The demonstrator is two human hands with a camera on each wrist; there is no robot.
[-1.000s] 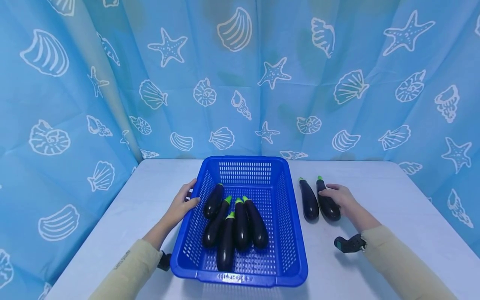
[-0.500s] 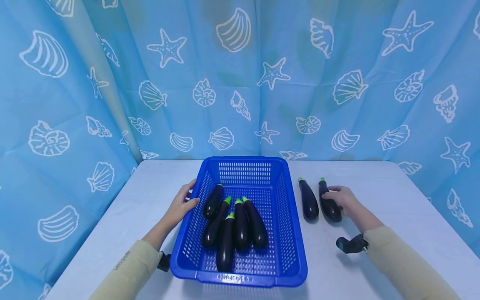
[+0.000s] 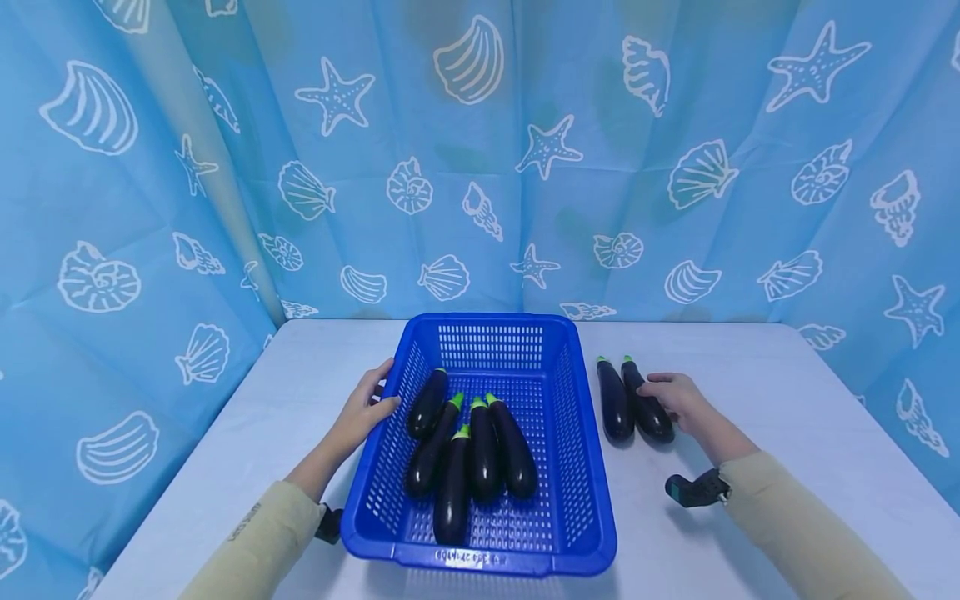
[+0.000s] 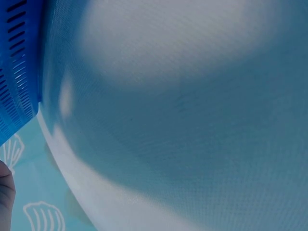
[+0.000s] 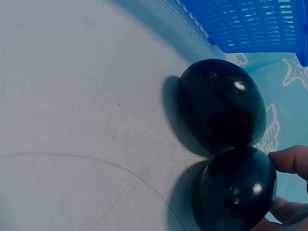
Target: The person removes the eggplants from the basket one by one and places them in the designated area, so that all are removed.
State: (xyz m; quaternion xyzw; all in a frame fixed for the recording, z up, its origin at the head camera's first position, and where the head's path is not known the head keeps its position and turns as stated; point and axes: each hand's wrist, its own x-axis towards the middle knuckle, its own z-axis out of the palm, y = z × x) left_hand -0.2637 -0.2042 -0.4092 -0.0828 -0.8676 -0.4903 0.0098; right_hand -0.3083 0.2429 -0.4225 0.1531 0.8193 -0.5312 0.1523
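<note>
White tabletop (image 3: 765,358): left hand (image 3: 362,412) holds a blue perforated plastic basket (image 3: 420,553); right hand (image 3: 681,398) pinches a long glossy black-purple eggplant (image 3: 648,414) toward the far edge, whose touching twin (image 3: 615,404) could roll if nudged.

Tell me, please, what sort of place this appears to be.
Probably a curtained-off indoor work space: a light blue fabric curtain printed with white seashells and starfish hangs behind and beside a white, cloth-textured tabletop bearing a blue perforated plastic basket of glossy, near-black eggplants.
</note>
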